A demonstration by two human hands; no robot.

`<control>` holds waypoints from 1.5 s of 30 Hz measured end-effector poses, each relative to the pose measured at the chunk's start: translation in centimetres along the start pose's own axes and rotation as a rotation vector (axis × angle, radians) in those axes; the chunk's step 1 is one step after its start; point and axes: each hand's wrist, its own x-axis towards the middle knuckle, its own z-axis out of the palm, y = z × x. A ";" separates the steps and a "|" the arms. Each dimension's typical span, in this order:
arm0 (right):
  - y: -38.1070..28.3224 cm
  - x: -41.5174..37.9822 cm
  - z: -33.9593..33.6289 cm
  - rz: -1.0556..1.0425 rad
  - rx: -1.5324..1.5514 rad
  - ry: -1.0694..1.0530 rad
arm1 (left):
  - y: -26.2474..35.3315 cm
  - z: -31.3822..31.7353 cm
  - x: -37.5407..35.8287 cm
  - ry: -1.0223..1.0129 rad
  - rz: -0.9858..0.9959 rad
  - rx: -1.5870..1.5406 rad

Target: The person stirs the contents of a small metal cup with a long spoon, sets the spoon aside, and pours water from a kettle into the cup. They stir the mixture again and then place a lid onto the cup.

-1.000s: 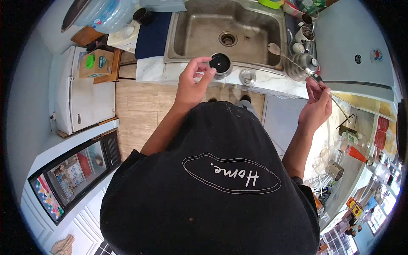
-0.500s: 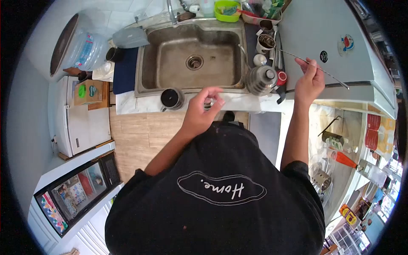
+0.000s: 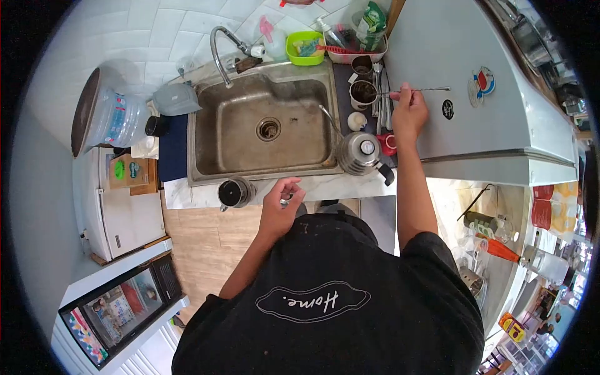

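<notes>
My right hand (image 3: 409,115) is closed on a long, thin twisted-metal bar spoon (image 3: 431,89), held roughly level. One end of the spoon overlaps the mouth of a white cup (image 3: 364,94) in this view, and the other points toward the grey fridge side. At the counter's front edge, my left hand (image 3: 281,206) is curled, thumb and fingers around something small and shiny that I cannot make out. Left of that hand stands a clear handled pot with a dark inside (image 3: 234,192). A steel gooseneck kettle (image 3: 360,154) sits between the sink and my right forearm.
The steel sink (image 3: 215,165) lies ahead, its faucet (image 3: 215,47) at the back. Spoons and other cutlery (image 3: 379,103) lie beside the cups, near a red item (image 3: 387,144). A green basket (image 3: 306,59) stands behind. The fridge (image 3: 437,50) borders the right.
My right hand has moved left with the bar spoon, bringing its end over the white cup. My left hand stays curled near the counter edge. The camera view has shifted.
</notes>
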 end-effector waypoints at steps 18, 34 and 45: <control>3.3 2.3 3.3 0.009 0.003 -0.078 | -1.0 0.8 0.9 0.017 -0.094 0.040; 5.7 -0.5 1.9 0.124 0.001 -0.145 | -1.2 1.5 0.9 -0.024 -0.080 0.029; -0.4 -12.2 -6.2 -0.351 -0.038 -0.282 | -2.1 0.8 -0.6 0.021 -0.076 0.056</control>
